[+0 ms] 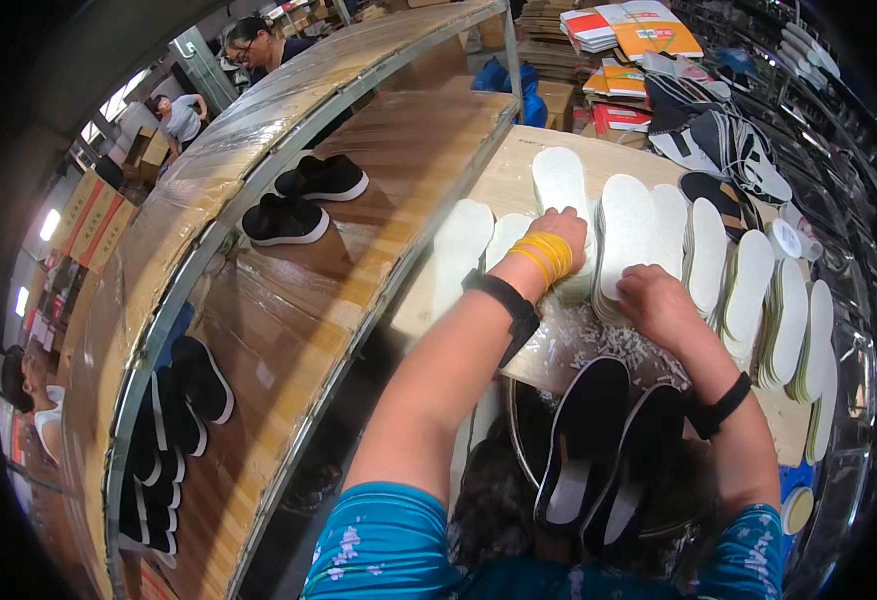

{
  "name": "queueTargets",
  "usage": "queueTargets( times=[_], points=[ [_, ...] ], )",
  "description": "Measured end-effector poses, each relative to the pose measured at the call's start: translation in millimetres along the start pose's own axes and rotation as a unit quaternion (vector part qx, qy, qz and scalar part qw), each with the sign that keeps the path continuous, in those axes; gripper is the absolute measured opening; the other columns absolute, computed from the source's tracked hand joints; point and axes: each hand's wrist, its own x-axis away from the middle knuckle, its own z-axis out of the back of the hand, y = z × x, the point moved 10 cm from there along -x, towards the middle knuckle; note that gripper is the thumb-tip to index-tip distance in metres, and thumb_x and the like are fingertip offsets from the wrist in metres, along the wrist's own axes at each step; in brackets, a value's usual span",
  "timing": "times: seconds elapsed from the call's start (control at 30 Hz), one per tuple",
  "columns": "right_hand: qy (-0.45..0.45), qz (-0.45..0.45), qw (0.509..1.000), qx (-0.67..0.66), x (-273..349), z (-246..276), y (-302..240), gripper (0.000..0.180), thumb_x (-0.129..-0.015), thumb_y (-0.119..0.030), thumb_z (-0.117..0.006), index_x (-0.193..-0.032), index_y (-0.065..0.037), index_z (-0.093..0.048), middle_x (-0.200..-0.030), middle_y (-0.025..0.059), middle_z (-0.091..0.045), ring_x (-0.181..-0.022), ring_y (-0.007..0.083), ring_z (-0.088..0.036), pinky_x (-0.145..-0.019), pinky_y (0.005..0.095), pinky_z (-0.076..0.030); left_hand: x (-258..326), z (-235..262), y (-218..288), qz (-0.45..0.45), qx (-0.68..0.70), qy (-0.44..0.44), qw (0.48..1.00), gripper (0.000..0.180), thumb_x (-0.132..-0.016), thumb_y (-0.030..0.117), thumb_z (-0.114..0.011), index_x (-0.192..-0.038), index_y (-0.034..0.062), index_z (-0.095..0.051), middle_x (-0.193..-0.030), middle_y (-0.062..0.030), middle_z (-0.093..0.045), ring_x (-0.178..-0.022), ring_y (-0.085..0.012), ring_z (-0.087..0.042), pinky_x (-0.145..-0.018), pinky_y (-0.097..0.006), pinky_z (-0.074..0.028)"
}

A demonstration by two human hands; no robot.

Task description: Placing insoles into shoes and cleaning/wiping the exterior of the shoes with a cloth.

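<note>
Stacks of white insoles stand side by side on a wooden board (518, 160). My left hand (563, 238), with yellow rubber bands round its wrist, is closed on a white insole (559, 175) at the left of the stacks. Just to its right, my right hand (655, 300) has its fingers curled against the lower end of an insole stack (624, 225), gripping the edge there. Fingertips of both hands are partly hidden. Below the board, a pair of black shoes (590, 400) rests near my lap, a light patch showing inside each.
A plastic-wrapped rack (398, 150) on my left carries black shoes with white soles (283, 220) and several more (201, 380) lower down. Small white scraps (608, 345) lie on the board. Black shoe uppers (723, 140) and printed cartons (648, 30) are piled beyond. Other people are at far left.
</note>
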Motion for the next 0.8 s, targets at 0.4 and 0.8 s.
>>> queueTargets(
  times=[0.4, 0.8],
  points=[
    [0.533, -0.217, 0.745, -0.337, 247, 193, 29, 0.028, -0.087, -0.008, -0.049, -0.113, 0.003, -0.053, -0.090, 0.0071, -0.061, -0.067, 0.0081, -0.056, -0.055, 0.0185, -0.045, 223, 146, -29, 0.101, 0.477, 0.315, 0.815, 0.027, -0.089, 0.021, -0.048, -0.100, -0.0011, -0.058, -0.078, -0.0038, -0.059, -0.057, -0.0090, -0.053, -0.051, -0.021, -0.042],
    [0.333, -0.311, 0.881, -0.124, 384, 175, -62, 0.013, -0.081, -0.005, -0.052, -0.090, 0.000, -0.061, -0.077, 0.0055, -0.061, -0.056, 0.0145, -0.056, -0.044, 0.0219, -0.042, 396, 78, 73, 0.193, 0.347, 0.085, 0.914, 0.020, -0.085, 0.018, -0.053, -0.083, -0.0010, -0.058, -0.066, -0.0060, -0.058, -0.059, -0.0150, -0.057, -0.053, -0.025, -0.042]
  ],
)
